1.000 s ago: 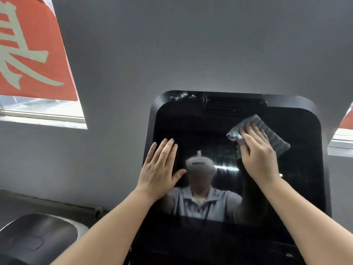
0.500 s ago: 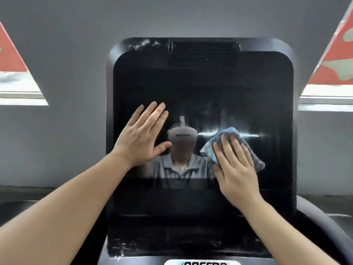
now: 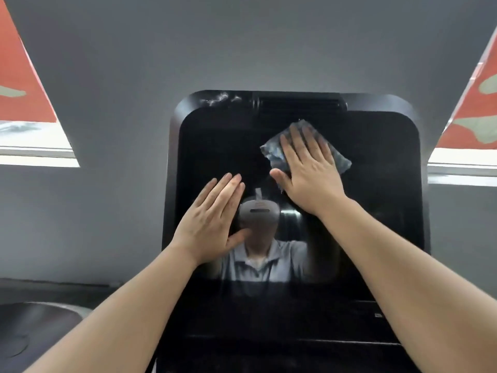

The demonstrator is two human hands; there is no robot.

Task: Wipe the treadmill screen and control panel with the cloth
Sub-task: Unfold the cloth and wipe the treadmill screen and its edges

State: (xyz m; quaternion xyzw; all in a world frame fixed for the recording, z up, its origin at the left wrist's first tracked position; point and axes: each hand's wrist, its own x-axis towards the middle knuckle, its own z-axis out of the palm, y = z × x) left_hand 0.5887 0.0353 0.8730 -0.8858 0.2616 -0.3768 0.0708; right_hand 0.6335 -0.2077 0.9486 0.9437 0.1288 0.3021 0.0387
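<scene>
- Right hand (image 3: 309, 168): flat, fingers straight and spread, pressing the cloth (image 3: 340, 160) (blue-grey, crumpled) against the upper right area of the treadmill screen (image 3: 376, 197)
- Left hand (image 3: 212, 222): flat on the glass, fingers straight and close together, left of centre, holding nothing
- Vent slot (image 3: 298, 103) sits just above the cloth on the top frame; pale smears (image 3: 219, 99) mark the frame to its left
- Unobstructed glass: right side and lower band
- Grey wall (image 3: 242, 44) behind; red banners (image 3: 21, 90) at both sides
</scene>
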